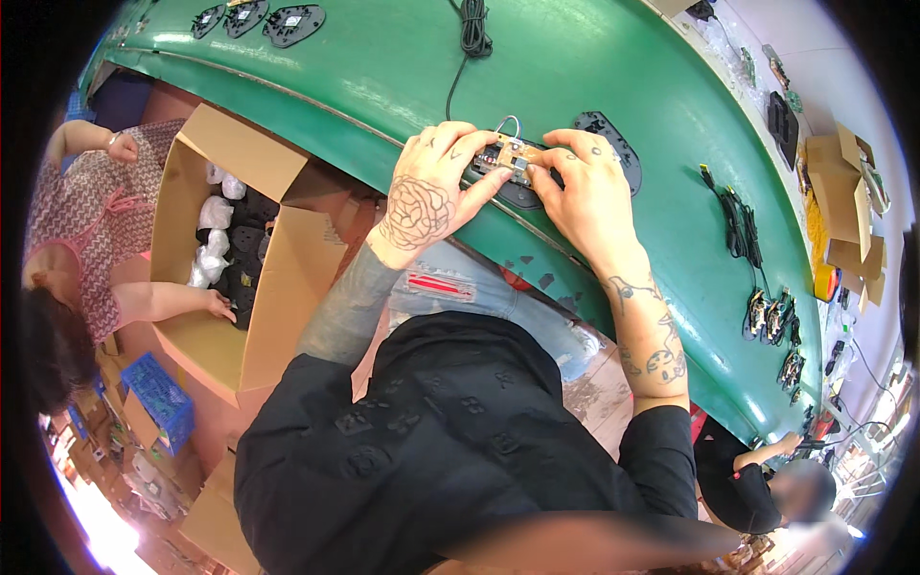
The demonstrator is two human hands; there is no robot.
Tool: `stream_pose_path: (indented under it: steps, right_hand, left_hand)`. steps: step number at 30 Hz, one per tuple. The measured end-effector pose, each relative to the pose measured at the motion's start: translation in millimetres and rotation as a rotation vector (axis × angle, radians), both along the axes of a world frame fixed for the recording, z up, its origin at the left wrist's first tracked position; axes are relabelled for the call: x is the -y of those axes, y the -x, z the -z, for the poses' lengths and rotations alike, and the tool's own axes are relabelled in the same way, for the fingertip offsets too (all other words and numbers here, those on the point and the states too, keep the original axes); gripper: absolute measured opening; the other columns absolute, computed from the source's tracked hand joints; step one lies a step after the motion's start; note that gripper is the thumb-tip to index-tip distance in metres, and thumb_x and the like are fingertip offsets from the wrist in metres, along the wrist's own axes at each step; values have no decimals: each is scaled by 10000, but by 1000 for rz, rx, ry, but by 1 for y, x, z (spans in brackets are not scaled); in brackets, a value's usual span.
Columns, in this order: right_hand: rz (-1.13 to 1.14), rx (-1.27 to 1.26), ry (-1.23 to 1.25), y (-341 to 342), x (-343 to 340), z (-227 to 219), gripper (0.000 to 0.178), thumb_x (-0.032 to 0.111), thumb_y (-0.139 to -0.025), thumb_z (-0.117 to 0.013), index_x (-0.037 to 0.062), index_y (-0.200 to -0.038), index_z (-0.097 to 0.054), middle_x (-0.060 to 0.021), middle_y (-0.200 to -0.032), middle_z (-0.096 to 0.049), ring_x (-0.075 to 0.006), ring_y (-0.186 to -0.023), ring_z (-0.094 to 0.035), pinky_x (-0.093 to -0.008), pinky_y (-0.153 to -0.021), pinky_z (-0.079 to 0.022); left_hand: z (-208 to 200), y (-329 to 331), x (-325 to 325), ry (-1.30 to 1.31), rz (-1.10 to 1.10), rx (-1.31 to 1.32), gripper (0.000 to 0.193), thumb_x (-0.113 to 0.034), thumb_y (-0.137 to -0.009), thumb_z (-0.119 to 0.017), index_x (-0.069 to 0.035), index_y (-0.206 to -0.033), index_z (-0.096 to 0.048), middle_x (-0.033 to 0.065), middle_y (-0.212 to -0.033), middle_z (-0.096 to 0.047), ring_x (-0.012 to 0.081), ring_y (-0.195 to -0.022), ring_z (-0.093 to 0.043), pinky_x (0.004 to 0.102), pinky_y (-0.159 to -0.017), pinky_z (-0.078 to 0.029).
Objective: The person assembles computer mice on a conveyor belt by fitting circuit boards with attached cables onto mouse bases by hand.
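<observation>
Both my hands meet at the green bench's near edge around a small tan circuit board [518, 156]. My left hand [429, 190] grips the board's left side with its thumb and bent fingers. On the opposite side, my right hand [585, 192] pinches it between thumb and fingers. Under the board lies a black plastic shell [520, 195], partly hidden by my hands. A short loop of pale wires [509, 123] rises from the board's far edge. Just beyond my right fingers rests another black shell [613, 142]. A black cable [473, 34] lies coiled farther away, its tail running toward my hands.
Several black shells [294, 26] lie at the bench's far left. Bundled cables [740, 225] and cabled boards [770, 316] sit on the right. At left, a co-worker's hand [221, 306] reaches into an open carton [297, 278]. Another person [743, 479] is at lower right.
</observation>
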State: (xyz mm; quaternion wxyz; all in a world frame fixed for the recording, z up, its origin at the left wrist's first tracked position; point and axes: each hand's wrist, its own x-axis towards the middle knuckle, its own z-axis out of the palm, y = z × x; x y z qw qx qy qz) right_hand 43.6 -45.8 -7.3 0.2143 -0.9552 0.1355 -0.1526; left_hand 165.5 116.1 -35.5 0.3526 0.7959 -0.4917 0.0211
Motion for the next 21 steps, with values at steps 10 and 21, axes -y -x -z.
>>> stream_pose_path:
  steps: [10,21]
  right_hand:
    - [3,-23,-23,3,0,3,110,136,-837,-685,60,-913,-709,-37,-1056,-672,-247,-1010,-628,-385,-894,-517]
    - [14,-20,-145,16,-5,4,201,164,-867,-680,58,-1038,-674,-72,-1098,-657,-269,-1049,-627,-392,-901,-525]
  left_hand:
    - [-4,-13,4,61,59,-202,338,-194,-819,-761,-62,-1109,-650,110,-1117,-618,289,-1013,-608,397,-893,-495]
    - [-20,-65,-1,-174,400,226,135,-159,-860,-683,-79,-939,-609,63,-1020,-582,262,-1004,-557,393,-928,-435]
